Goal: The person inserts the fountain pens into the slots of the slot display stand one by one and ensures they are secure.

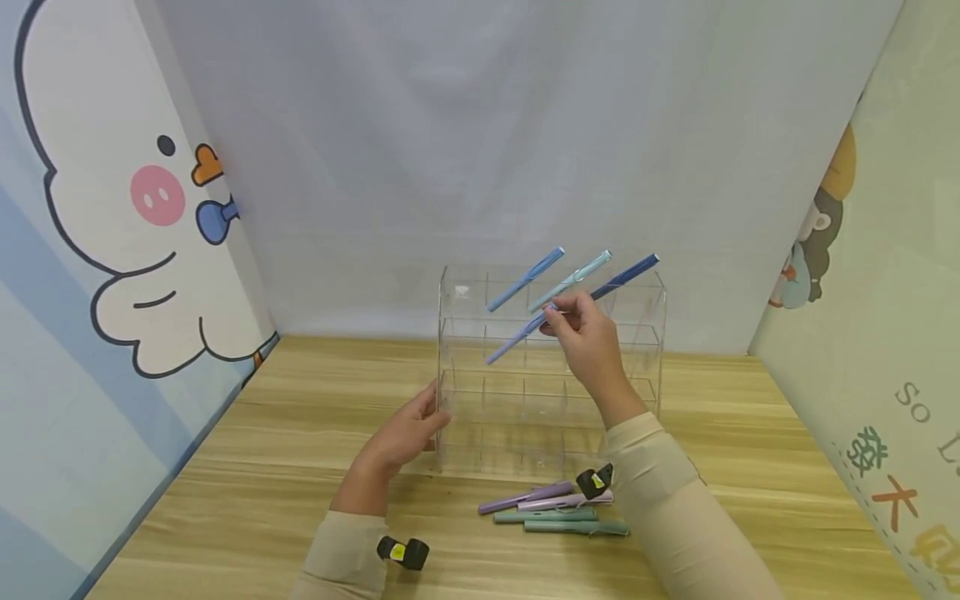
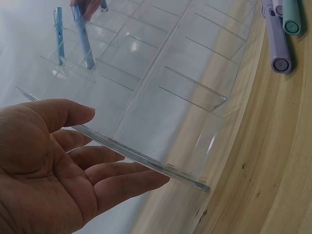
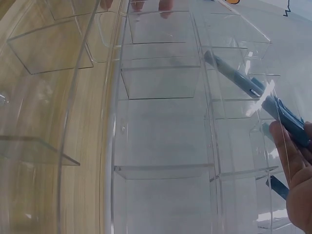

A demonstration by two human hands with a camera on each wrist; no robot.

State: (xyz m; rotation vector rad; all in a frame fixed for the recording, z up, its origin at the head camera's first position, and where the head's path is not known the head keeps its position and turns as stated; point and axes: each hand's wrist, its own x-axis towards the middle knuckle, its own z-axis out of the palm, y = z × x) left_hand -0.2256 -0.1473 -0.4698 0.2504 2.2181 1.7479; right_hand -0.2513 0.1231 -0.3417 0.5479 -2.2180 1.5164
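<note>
A clear acrylic pen rack [image 1: 540, 390] with tiered compartments stands upright on the table. My right hand [image 1: 588, 337] pinches a periwinkle-blue pen [image 1: 516, 340] near its upper end, and the pen slants down to the left at the second tier. Whether its tip touches the rack, I cannot tell. A blue pen [image 1: 525, 280], a pale aqua pen [image 1: 573, 280] and a navy pen [image 1: 628, 275] lean in the top tier. At the rack's left side, my left hand [image 2: 63, 161] holds the edge of the side panel, thumb over the front and fingers along the outside.
In front of the rack lie a purple pen [image 1: 517, 498], a pink pen [image 1: 562, 502] and two green pens [image 1: 577, 527], close together on the wooden table [image 1: 750, 492]. A pale curtain [image 1: 480, 167] hangs behind, and printed panels [image 1: 90, 292] flank both sides.
</note>
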